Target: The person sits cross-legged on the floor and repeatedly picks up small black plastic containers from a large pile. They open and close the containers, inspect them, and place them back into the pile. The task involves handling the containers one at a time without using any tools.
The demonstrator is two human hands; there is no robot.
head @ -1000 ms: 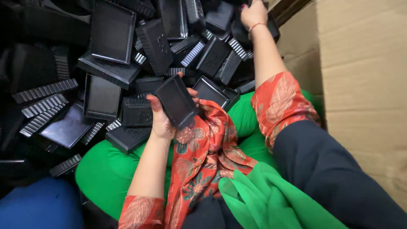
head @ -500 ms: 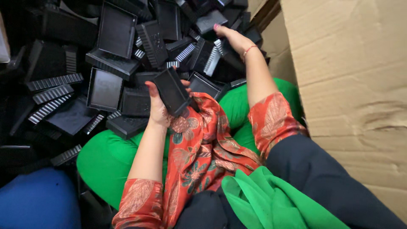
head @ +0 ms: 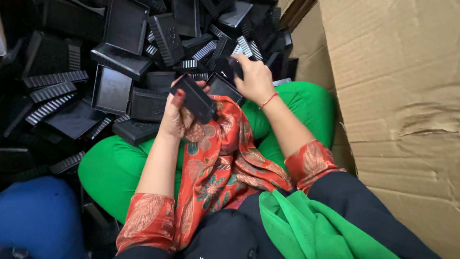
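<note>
Nearest the camera, over the red floral cloth [head: 215, 163] in the lap, the left hand [head: 175, 115] has its fingers curled round a flat black plastic tray [head: 194, 97], held tilted just above the knees. A little farther out, the right hand [head: 254, 76] closes loosely on a second small black piece [head: 229, 64] at the near edge of the heap of black plastic trays [head: 115, 81], with the cardboard box wall [head: 393, 96] to its right. This looks like the pick-and-pair step; bringing the two pieces together calls for lining up their edges.
</note>
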